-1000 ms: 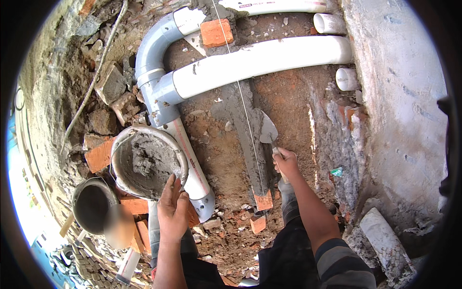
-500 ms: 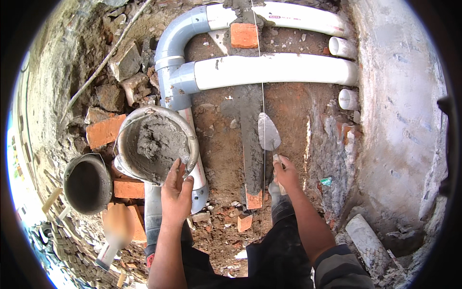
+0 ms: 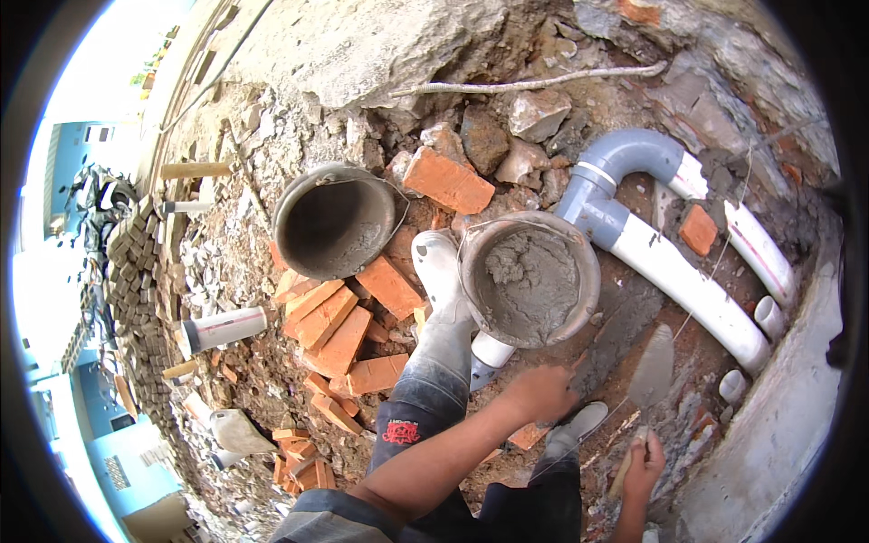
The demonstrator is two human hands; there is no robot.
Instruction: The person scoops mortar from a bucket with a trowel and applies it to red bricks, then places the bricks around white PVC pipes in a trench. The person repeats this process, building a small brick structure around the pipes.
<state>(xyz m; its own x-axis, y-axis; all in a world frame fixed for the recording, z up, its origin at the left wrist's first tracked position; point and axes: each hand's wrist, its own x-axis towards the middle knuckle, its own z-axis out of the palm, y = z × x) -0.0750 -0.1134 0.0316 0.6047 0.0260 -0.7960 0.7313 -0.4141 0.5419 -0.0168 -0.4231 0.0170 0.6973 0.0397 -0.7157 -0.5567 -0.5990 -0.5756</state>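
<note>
My right hand (image 3: pixel 644 457) is closed round the handle of a trowel (image 3: pixel 652 366), whose grey-smeared blade points away from me. My left hand (image 3: pixel 541 395) hovers beside the near end of a strip of grey mortar (image 3: pixel 625 335); its fingers are blurred, so their grip does not show. Just beyond that hand stands a bucket (image 3: pixel 588 262) holding wet mortar (image 3: pixel 529 282). A thin string (image 3: pixel 715 270) runs across the ground past the trowel. Part of a brick (image 3: pixel 528 437) shows below my left hand, near my boot.
A second, dark bucket (image 3: pixel 290 226) lies tilted at the left. Loose orange bricks (image 3: pixel 339 339) are heaped beside my outstretched boot (image 3: pixel 439 271). White pipe (image 3: pixel 692 290) with a grey elbow (image 3: pixel 634 149) crosses at the right, near a concrete wall (image 3: pixel 769 443). Rubble lies farther back.
The view has swung left, bringing the brick heap into sight. My left hand has left the mortar bucket's rim and moved right, toward the mortar strip. The trowel stays in my right hand.
</note>
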